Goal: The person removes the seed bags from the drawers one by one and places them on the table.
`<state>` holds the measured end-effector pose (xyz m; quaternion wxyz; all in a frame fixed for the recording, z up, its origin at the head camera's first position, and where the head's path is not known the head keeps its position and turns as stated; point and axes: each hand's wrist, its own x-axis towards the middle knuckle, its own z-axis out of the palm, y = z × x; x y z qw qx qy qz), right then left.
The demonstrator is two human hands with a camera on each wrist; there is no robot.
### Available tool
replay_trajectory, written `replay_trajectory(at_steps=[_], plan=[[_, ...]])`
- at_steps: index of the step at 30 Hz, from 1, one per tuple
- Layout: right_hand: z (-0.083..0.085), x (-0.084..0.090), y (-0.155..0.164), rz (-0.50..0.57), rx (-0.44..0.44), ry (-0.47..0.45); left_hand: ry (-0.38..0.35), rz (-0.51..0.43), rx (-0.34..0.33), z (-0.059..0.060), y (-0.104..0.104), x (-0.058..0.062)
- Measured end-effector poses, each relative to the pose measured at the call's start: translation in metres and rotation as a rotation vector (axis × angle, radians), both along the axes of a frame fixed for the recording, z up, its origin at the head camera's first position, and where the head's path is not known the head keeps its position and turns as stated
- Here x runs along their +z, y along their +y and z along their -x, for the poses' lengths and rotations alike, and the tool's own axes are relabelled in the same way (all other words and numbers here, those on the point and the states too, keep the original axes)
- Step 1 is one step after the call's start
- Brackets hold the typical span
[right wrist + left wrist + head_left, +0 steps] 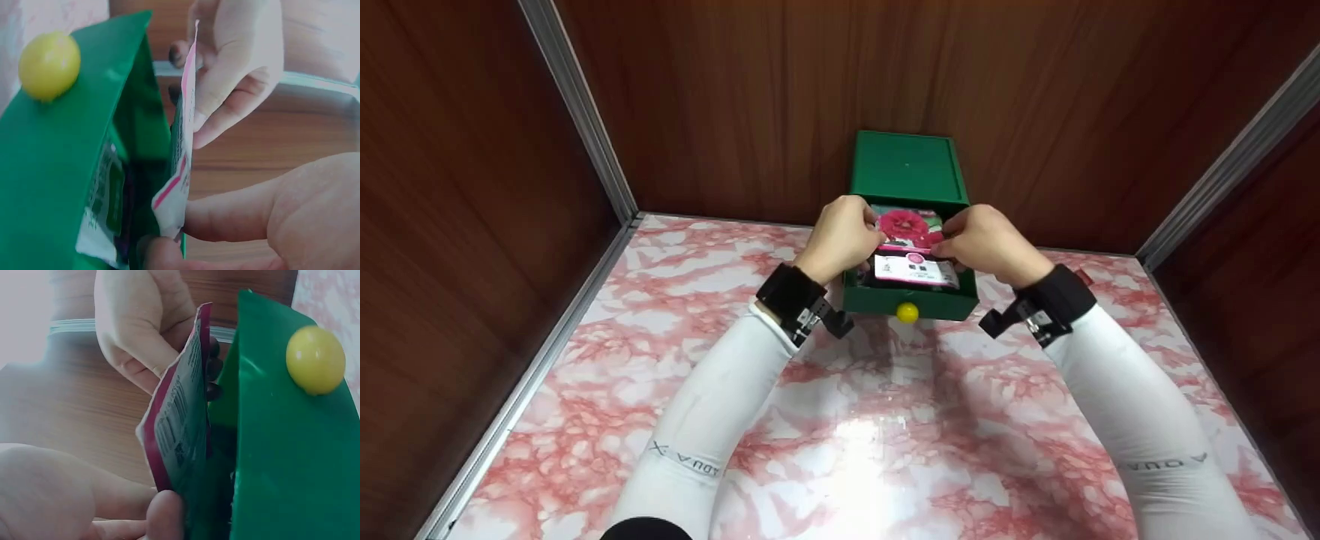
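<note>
A green box (907, 169) stands against the back wall with its drawer (877, 301) pulled out; the drawer front carries a yellow ball knob (907, 312). Over the open drawer both hands hold a pink packet (913, 251) printed with a red flower. My left hand (846, 237) pinches its left edge and my right hand (984, 243) pinches its right edge. In the left wrist view the packet (179, 417) stands edge-on beside the drawer front (292, 461) and knob (315, 360). The right wrist view shows the packet (183, 140), the knob (49, 64) and other packets (104, 197) inside the drawer.
The box sits on a pink-and-white marbled tabletop (885, 420). Brown wood-grain walls (735, 97) with metal corner strips (577, 105) close in the back and both sides. Both forearms wear white sleeves and black wrist straps.
</note>
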<state>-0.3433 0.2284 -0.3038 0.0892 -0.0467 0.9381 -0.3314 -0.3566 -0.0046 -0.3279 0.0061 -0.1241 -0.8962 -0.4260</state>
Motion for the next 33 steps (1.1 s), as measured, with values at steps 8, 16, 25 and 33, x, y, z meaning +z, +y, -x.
replay_trajectory(at_steps=[8, 16, 25, 33], plan=[[-0.022, -0.005, -0.006, 0.177, -0.044, 0.020, -0.012, -0.218, 0.017, -0.013, -0.018, -0.008], [-0.040, -0.013, -0.026, 0.283, -0.031, 0.026, 0.073, -0.437, 0.022, -0.027, -0.046, -0.018], [-0.051, -0.022, -0.058, 0.417, 0.011, 0.031, 0.068, -0.560, 0.047, -0.037, -0.079, -0.029], [-0.057, -0.030, -0.097, 0.396, 0.036, 0.021, 0.067, -0.562, 0.103, -0.044, -0.118, -0.038]])
